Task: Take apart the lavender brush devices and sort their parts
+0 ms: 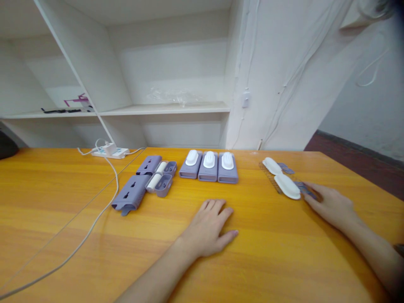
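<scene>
Mauve, the small flat piece [300, 187] lies at ten o'clock from the middle of my right grip [334, 204], between thumb and fingers; whether they pinch it firmly I cannot tell. Just beyond it, also around ten, sits a white oval part [288, 186]. My right forearm comes in from four o'clock, fingertips low by the desk [261, 256]. My left grip [206, 229] holds nothing, palm down, fingers spread toward one o'clock, with three mauve boxes [208, 174] at twelve.
</scene>
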A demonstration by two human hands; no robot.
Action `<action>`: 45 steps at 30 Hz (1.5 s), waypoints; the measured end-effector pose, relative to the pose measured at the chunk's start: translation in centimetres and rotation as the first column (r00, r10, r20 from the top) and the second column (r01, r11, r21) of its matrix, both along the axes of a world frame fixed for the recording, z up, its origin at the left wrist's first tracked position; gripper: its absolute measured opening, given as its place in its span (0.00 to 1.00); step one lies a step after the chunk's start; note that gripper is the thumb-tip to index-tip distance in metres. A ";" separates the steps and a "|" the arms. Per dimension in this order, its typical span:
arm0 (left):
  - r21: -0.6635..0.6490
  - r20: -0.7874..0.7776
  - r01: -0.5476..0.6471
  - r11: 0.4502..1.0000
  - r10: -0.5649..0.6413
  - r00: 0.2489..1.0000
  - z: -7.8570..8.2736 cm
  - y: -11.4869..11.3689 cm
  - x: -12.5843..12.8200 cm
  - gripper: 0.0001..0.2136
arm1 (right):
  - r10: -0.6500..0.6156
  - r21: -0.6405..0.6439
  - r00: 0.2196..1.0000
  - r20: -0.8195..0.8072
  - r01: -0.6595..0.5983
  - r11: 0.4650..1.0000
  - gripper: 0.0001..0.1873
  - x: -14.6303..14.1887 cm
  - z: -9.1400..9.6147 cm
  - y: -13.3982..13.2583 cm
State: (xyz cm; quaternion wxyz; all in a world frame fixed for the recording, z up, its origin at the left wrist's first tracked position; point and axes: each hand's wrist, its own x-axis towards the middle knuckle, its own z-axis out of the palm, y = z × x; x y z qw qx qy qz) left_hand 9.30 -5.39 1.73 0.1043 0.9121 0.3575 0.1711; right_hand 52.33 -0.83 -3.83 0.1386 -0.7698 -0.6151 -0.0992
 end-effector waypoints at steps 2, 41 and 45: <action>-0.001 0.001 0.002 1.000 -0.002 1.000 0.1 0.0 0.0 0.20 | 0.035 0.012 0.999 0.014 -0.035 0.999 0.27 0.3 -0.2 0.2; 0.013 -0.005 0.006 1.000 -0.006 1.000 -0.1 -0.1 0.0 0.19 | -0.068 0.134 0.989 -0.129 0.085 0.987 0.21 1.4 -1.0 0.5; 0.014 -0.003 0.008 1.000 -0.008 1.000 -0.1 -0.1 0.0 0.19 | -0.063 0.157 0.991 -0.119 0.082 0.984 0.20 0.7 -0.7 0.2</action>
